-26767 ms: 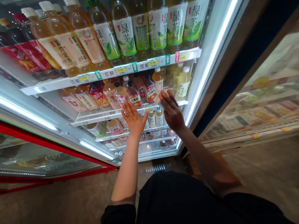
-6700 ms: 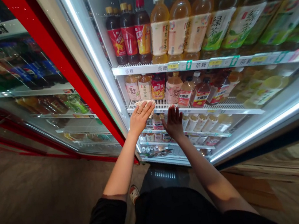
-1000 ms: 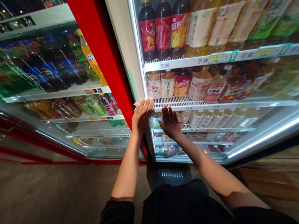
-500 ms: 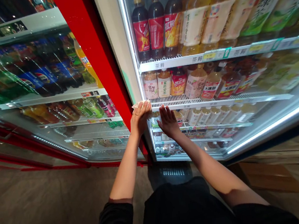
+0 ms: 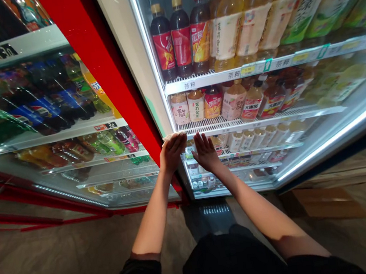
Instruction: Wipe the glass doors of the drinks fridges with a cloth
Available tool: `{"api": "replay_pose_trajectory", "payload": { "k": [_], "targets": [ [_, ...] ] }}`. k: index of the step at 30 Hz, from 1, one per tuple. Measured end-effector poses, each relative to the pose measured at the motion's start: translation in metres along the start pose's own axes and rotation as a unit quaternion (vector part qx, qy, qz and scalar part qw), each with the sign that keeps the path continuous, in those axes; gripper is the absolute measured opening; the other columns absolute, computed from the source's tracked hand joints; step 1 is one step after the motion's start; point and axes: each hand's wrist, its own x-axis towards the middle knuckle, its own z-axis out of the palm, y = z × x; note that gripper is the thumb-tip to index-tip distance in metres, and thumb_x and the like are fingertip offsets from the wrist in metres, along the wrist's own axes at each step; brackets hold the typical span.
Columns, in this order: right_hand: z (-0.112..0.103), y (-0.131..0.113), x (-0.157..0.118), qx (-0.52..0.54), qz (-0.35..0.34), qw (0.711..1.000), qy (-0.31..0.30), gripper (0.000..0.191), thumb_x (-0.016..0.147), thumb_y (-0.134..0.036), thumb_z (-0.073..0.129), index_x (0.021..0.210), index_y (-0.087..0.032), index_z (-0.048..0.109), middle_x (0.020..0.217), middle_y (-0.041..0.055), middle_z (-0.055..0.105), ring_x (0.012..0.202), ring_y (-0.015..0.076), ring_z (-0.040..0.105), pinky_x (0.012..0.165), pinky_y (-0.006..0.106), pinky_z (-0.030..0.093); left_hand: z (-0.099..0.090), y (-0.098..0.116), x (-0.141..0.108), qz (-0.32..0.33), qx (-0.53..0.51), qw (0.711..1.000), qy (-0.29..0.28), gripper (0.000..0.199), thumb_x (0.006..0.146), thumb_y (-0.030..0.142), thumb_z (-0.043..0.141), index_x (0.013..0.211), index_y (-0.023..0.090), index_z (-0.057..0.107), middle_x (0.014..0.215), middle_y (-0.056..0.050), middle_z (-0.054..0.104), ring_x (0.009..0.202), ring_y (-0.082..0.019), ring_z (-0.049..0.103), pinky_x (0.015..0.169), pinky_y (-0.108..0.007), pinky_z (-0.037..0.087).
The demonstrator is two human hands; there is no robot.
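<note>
1. Cloth, pale and largely hidden, lies under the left hand at the left edge of the lit drinks cooler, beside its cream frame.
2. Left hand: fingers close together and nearly straight over the cloth. Whether they pinch it or only press on it cannot be told.
3. Right hand: fingers extended and slightly spread, thumb apart, holding nothing visible. Fingertips overlap the front edge of the second shelf, near its left end; contact with the cooler front cannot be confirmed. The hands are near each other but apart.
4. Second shelf, from the left end: pink-labelled bottle, jasmine tea bottle and red-labelled iced tea bottle, all upright.
5. Upper shelf: dark bottles with red labels at the left end, cream-labelled tea bottles next, green tea bottles toward the right. Price tags line its front edge.
6. Adjoining cooler, left: red frame; Pepsi bottles on a middle shelf.
7. Floor: brown cardboard lies near the lit cooler's lower right corner.
</note>
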Motion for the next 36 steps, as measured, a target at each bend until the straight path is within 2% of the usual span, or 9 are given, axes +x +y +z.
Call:
{"api": "replay_pose_trajectory", "payload": {
  "k": [5,10,15,19,22,24,26,30,36],
  "targets": [
    [-0.007,-0.004,0.000,0.006,0.004,1.000,0.011,0.084,0.111,-0.030,0.047,0.176,-0.019,-0.004,0.184,0.0147,0.018,0.171,0.0306,0.021,0.140,0.055,0.018,-0.005,-0.007,-0.007,0.042,-0.005,0.998,-0.048,0.068,0.106,0.007,0.049,0.170,0.031,0.042,0.166,-0.005,0.057,0.157,-0.021,0.052,0.132,-0.042,0.042],
    [-0.021,-0.010,-0.001,0.004,0.009,1.000,-0.001,0.086,0.109,-0.024,0.046,0.175,-0.020,-0.009,0.185,0.0120,0.016,0.170,0.0288,0.025,0.140,0.052,0.019,-0.002,-0.003,-0.001,-0.005,-0.010,1.000,-0.028,0.067,0.106,0.006,0.048,0.168,0.032,0.046,0.165,-0.006,0.057,0.157,-0.023,0.051,0.133,-0.043,0.041],
    [-0.037,-0.001,-0.004,-0.006,-0.026,1.000,-0.015,0.078,0.110,-0.019,0.042,0.176,-0.023,0.001,0.181,0.0077,0.030,0.168,0.0234,0.032,0.139,0.044,0.024,0.000,-0.007,-0.002,0.015,-0.029,0.999,-0.026,0.065,0.105,0.004,0.049,0.166,0.025,0.050,0.161,-0.010,0.063,0.153,-0.024,0.057,0.133,-0.046,0.041],
    [-0.031,0.003,-0.006,-0.019,-0.040,0.999,0.003,0.079,0.109,-0.019,0.044,0.176,-0.023,0.003,0.178,0.0095,0.038,0.164,0.0237,0.040,0.135,0.042,0.031,-0.004,-0.013,-0.001,0.047,-0.020,0.998,-0.029,0.062,0.107,0.009,0.050,0.167,0.025,0.047,0.158,-0.011,0.065,0.150,-0.025,0.060,0.130,-0.046,0.043],
    [-0.021,0.001,-0.007,-0.030,-0.035,0.998,0.039,0.080,0.109,-0.020,0.047,0.177,-0.020,0.005,0.176,0.0129,0.041,0.161,0.0264,0.046,0.134,0.045,0.033,-0.009,-0.014,-0.001,0.071,0.003,0.997,0.005,0.062,0.110,0.012,0.051,0.169,0.027,0.043,0.155,-0.010,0.068,0.147,-0.024,0.063,0.128,-0.045,0.045],
    [-0.017,0.001,-0.008,-0.041,-0.039,0.996,0.071,0.080,0.109,-0.019,0.047,0.177,-0.020,0.006,0.174,0.0133,0.045,0.158,0.0261,0.050,0.134,0.045,0.032,-0.012,-0.013,-0.001,0.069,0.019,0.997,0.027,0.062,0.111,0.014,0.051,0.171,0.027,0.040,0.154,-0.008,0.069,0.146,-0.023,0.064,0.127,-0.043,0.045],
    [-0.018,0.002,-0.008,-0.051,-0.047,0.993,0.093,0.081,0.108,-0.018,0.048,0.177,-0.022,0.004,0.171,0.0122,0.049,0.155,0.0244,0.054,0.134,0.042,0.032,-0.014,-0.012,-0.001,0.064,0.025,0.997,0.025,0.064,0.111,0.015,0.053,0.172,0.028,0.038,0.154,-0.007,0.069,0.146,-0.022,0.064,0.126,-0.042,0.045],
    [-0.027,0.007,-0.008,-0.060,-0.056,0.992,0.095,0.084,0.108,-0.017,0.050,0.176,-0.023,0.002,0.167,0.0103,0.055,0.149,0.0226,0.061,0.130,0.038,0.035,-0.017,-0.012,0.001,0.071,0.019,0.997,-0.004,0.067,0.111,0.014,0.054,0.173,0.030,0.035,0.155,-0.004,0.068,0.147,-0.020,0.063,0.125,-0.039,0.046],
    [-0.037,0.020,-0.007,-0.060,-0.073,0.993,0.077,0.081,0.110,-0.018,0.050,0.176,-0.027,0.004,0.164,0.0067,0.058,0.145,0.0210,0.064,0.129,0.036,0.035,-0.022,-0.016,0.007,0.111,0.038,0.993,-0.013,0.066,0.110,0.014,0.057,0.171,0.028,0.038,0.159,-0.003,0.064,0.151,-0.021,0.059,0.126,-0.040,0.048]
  ]
}}
